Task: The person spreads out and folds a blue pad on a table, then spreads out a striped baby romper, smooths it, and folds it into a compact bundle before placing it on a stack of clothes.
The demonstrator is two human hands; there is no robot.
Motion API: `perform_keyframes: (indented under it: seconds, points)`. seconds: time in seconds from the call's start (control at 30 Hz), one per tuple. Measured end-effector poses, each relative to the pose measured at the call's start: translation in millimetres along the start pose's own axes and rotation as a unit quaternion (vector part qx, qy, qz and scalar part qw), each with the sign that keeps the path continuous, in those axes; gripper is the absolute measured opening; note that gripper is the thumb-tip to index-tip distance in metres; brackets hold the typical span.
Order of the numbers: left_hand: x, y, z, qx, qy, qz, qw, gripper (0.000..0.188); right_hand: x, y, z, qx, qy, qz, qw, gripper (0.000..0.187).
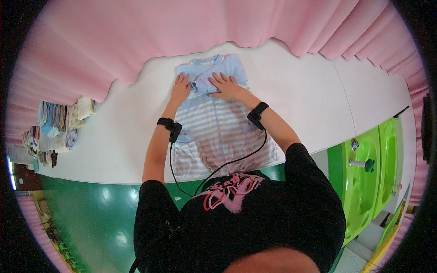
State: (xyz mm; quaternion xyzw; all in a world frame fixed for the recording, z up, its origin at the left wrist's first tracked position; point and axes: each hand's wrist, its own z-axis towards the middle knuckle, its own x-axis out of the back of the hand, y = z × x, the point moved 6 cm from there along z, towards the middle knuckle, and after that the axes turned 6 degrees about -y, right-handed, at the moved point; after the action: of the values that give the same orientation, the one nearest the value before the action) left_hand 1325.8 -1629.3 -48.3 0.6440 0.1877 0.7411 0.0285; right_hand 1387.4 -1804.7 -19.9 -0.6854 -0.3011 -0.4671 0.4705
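A light blue and white striped garment (200, 114) lies spread on the white table in front of me. It has a plain blue upper part and a lengthwise line down its middle. Blue sleeve fabric is folded across the chest, just below the collar (213, 60). My left hand (181, 90) rests flat on the garment's left edge near the shoulder, fingers stretched out. Over the folded blue fabric, my right hand (229, 88) lies palm down with its fingers spread. The garment's lower end reaches the near table edge, partly behind my body.
Stacks of folded cloth (57, 119) stand at the far left of the white table (300, 91). A pink curtain (182, 27) hangs along the back. Bright green sinks (362, 191) with a tap (359, 163) are at the right. Black wristbands with a cable (242, 158) cross before me.
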Motion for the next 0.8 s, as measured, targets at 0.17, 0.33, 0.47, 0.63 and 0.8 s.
perform_keyframes:
  seconds: [0.17, 0.33, 0.47, 0.63, 0.8]
  points:
    - [19, -7, -35, 0.090, 0.011, -0.140, 0.986, 0.046, 26, 12, -3, 0.018, -0.027, 0.073, 0.997, 0.051]
    - [31, -37, -115, 0.195, -0.004, -0.237, 0.952, 0.042, 49, 64, 10, 0.017, 0.106, 0.044, 0.993, 0.037]
    - [25, -44, -213, 0.305, -0.078, -0.273, 0.909, 0.041, 69, 64, 40, 0.035, 0.124, 0.052, 0.990, 0.035]
    - [19, 3, -300, 0.377, -0.125, -0.322, 0.859, 0.046, 58, 3, 118, 0.181, -0.019, 0.074, 0.980, 0.043]
    - [34, 48, -310, 0.410, -0.103, -0.251, 0.871, 0.043, 31, -72, 148, 0.309, -0.006, -0.126, 0.943, 0.046]
